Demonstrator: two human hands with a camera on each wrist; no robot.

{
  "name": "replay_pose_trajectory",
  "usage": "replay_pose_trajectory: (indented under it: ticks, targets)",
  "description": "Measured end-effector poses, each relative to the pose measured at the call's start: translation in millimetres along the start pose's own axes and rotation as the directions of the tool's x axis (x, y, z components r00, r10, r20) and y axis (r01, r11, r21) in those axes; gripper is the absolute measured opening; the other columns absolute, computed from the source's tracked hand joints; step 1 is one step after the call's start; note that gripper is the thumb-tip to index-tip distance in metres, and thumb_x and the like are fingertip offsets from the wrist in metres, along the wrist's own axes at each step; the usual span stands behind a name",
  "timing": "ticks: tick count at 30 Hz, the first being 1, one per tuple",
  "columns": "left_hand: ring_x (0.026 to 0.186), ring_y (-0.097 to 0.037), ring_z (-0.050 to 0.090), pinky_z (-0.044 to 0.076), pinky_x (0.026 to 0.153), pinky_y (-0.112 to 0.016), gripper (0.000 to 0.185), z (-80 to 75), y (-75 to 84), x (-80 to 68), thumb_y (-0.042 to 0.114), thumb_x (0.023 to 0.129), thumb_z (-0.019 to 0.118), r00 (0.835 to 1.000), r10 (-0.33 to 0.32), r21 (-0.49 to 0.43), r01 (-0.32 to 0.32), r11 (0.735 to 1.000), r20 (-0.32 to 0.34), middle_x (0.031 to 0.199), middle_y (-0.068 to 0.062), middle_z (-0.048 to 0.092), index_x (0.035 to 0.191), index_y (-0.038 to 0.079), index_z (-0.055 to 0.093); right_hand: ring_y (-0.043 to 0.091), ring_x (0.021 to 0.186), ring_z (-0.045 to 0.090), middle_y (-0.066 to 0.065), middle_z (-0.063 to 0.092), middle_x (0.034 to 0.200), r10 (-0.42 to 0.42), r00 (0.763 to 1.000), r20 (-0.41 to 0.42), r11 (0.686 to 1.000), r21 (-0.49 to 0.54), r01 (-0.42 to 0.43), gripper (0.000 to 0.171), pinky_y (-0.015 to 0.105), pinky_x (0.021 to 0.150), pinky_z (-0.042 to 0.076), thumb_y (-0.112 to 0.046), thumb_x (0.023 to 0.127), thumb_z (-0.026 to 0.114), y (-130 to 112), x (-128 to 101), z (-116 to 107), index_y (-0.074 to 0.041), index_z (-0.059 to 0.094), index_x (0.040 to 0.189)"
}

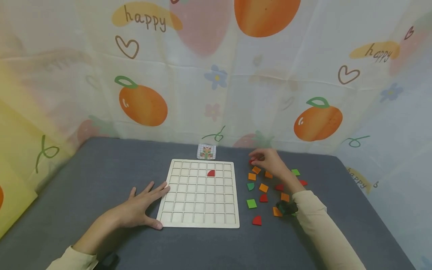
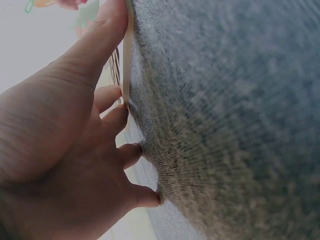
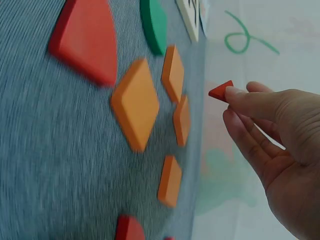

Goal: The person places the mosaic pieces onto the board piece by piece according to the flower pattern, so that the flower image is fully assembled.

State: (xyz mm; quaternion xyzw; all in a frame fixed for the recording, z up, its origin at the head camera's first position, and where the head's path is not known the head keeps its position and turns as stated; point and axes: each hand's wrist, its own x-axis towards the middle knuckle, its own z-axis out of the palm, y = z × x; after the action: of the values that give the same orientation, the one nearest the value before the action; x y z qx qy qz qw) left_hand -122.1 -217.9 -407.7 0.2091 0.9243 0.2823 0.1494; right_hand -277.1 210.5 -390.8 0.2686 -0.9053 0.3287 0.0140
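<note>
A white gridded board (image 1: pixel 201 207) lies on the table with one red quarter-round tile (image 1: pixel 211 173) in an upper cell. My left hand (image 1: pixel 140 206) is spread along the board's left side, thumb at the lower left corner and fingertips touching the edge. Beyond the loose tiles, my right hand (image 1: pixel 270 161) pinches a small red tile (image 3: pixel 221 91) between thumb and fingers, held off the table in the right wrist view. Its full shape is partly hidden by the fingers.
Right of the board lie several loose tiles: orange squares (image 1: pixel 264 188), red quarter-rounds (image 1: pixel 257 220), light green squares (image 1: pixel 251 203) and a dark green tile (image 1: pixel 251 186). A small pattern card (image 1: pixel 206 151) stands behind the board. A printed curtain (image 1: pixel 216 108) closes the back of the grey table (image 1: pixel 189 249).
</note>
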Motion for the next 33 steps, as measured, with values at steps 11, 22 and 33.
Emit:
replay_pose_trajectory:
  ticks: [11, 22, 33]
  targets:
    - [0.145, -0.051, 0.004, -0.007, 0.098, -0.078, 0.108, 0.5, 0.0, -0.9, 0.05, 0.067, 0.083, 1.0, 0.018, -0.01, -0.018, 1.0, -0.006, 0.161, -0.014, 0.02, 0.154, 0.011, 0.032, 0.026, 0.09, 0.067, 0.013, 0.071, 0.099, -0.03, 0.999, 0.01, 0.998, 0.051, 0.029, 0.026, 0.04, 0.081, 0.056, 0.0, 0.086, 0.072, -15, 12, 19, 0.004, 0.07, 0.111]
    - [0.145, -0.051, 0.004, -0.008, 0.098, -0.078, 0.108, -1.1, 1.0, -1.6, 0.048, 0.067, 0.083, 1.0, 0.006, -0.017, -0.006, 1.0, -0.004, 0.161, -0.014, 0.02, 0.154, 0.011, 0.031, 0.022, 0.088, 0.068, 0.009, 0.072, 0.097, -0.062, 0.998, 0.029, 0.995, 0.075, 0.059, 0.024, 0.036, 0.081, 0.055, -0.002, 0.085, 0.073, -33, 26, 39, 0.001, 0.072, 0.11]
    - [0.145, -0.051, 0.004, -0.007, 0.099, -0.078, 0.108, -0.1, -1.1, -2.2, 0.049, 0.067, 0.083, 1.0, 0.009, -0.016, -0.009, 1.0, -0.011, 0.161, -0.014, 0.021, 0.154, 0.012, 0.031, 0.019, 0.088, 0.067, 0.006, 0.071, 0.093, -0.098, 0.991, 0.092, 0.984, 0.156, 0.083, 0.025, 0.032, 0.082, 0.055, -0.002, 0.086, 0.073, -58, 33, 57, -0.001, 0.072, 0.111]
